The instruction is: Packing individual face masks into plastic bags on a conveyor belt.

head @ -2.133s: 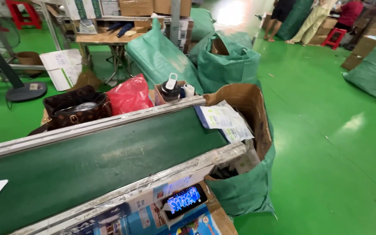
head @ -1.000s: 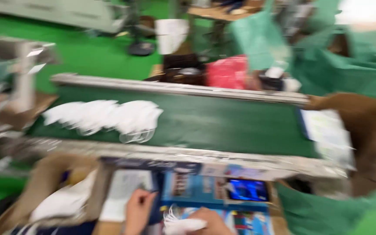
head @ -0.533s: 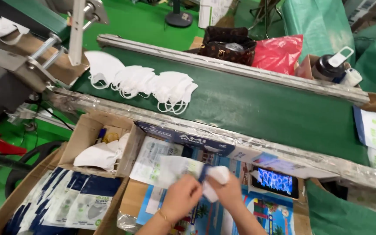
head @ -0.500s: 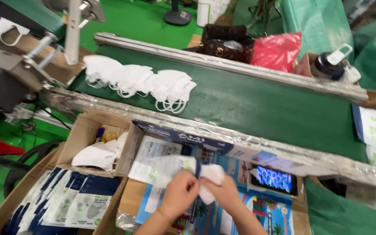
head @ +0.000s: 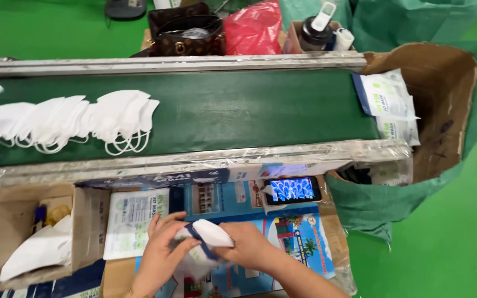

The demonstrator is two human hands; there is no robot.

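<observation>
A white mask [head: 211,233] sits between the two hands, low in the middle of the view, held just above a blue printed surface [head: 299,243]. It looks to be going into a clear pouch with a dark band across it, though the blur there makes the edges hard to read. The left hand [head: 164,251] comes up from below with the wrist bent, fingers curled round the pouch's left side and thumb pressed on top. The right hand [head: 247,248] reaches in from the lower right, forearm angled across the surface, fingers closed on the mask's right end. Both hands grip; neither is open.

Just left of the left hand lies a flat printed packet [head: 133,221]. Further left stands an open carton [head: 6,221] with a loose white mask inside. Above the right hand, a phone [head: 292,190] with a lit screen lies on the surface.

Beyond that runs a green belt [head: 249,110] between two metal rails. A row of white masks [head: 67,121] lies overlapping on its left part, well apart from the hands. At the belt's right end, sealed packets [head: 387,105] hang over into a cardboard-lined green sack [head: 443,105]. Behind the belt are a brown handbag [head: 186,33], a red bag [head: 255,27] and a dark bottle [head: 316,30].
</observation>
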